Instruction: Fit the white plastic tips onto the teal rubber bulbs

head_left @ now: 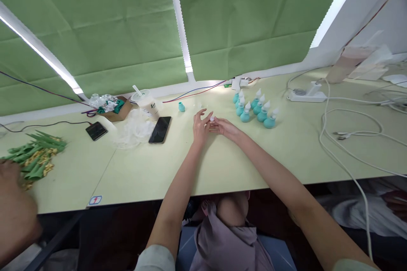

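Note:
Over the middle of the table, my left hand [200, 128] and my right hand [226, 128] meet at their fingertips. Between them is a small white piece [212, 118], too small to make out its kind. My right fingers and thumb are closed on it, while my left thumb and forefinger pinch at it from the other side. To the right stand several turquoise round-bodied pieces [262, 115] with white, flame-shaped tips. One turquoise piece [181, 107] without a tip stands alone beyond my left hand. Near it lies a small clear-white piece [199, 105].
Left of my hands are a phone [160, 130], crumpled plastic bag [135, 129], drink cup [148, 103] and filled cardboard box [117, 112]. Another person's hand [11, 173] is by green-and-yellow pieces [38, 152]. White cables [330, 144] and a power strip [307, 95] lie right.

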Demonstrator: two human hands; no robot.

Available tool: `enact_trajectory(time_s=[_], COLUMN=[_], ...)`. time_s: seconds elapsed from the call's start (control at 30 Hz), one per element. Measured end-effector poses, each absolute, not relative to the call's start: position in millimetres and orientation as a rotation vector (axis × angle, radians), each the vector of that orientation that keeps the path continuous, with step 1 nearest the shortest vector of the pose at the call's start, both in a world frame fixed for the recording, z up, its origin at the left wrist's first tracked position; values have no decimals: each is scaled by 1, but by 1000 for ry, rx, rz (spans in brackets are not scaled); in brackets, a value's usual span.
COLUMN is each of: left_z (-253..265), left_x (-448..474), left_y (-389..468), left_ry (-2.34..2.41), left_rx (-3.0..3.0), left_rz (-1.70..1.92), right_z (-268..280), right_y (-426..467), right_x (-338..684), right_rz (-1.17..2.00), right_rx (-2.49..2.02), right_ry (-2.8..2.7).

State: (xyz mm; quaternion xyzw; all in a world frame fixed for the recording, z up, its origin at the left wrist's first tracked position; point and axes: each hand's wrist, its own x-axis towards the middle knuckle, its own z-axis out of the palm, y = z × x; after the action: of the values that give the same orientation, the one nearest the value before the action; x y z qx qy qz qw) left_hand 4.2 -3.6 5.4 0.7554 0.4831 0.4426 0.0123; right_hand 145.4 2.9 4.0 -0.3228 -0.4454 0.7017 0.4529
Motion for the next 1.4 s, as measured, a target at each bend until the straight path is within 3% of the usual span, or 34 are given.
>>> enact_trajectory(time_s=[0.23, 0.43, 0.5, 0.77, 0.97, 1.4], left_z=[-4, -9, -9, -13, -1, -14], left_x=[0, -9, -13, -16, -21, -11], left_y=[4, 11, 12, 18, 85, 140], left_ry=[1506, 1646, 1705, 1786, 1976, 2002], left_rx=[2506, 2394, 2346, 2081, 1638, 1709], left_rz=[1174, 1133, 1111, 1185, 1047, 1091], right_z=[-4, -14, -18, -11, -3, -5], right_y=[15, 25, 24, 14, 9, 11], right_x=[150, 162, 164, 155, 148, 149], right_rz=[1433, 356, 199, 105, -40, -60], right_rx=[-1025, -1460, -1509, -1551, -1410, -1360], right_ry=[-1087, -1630, -1767, -1791, -1793, -1843])
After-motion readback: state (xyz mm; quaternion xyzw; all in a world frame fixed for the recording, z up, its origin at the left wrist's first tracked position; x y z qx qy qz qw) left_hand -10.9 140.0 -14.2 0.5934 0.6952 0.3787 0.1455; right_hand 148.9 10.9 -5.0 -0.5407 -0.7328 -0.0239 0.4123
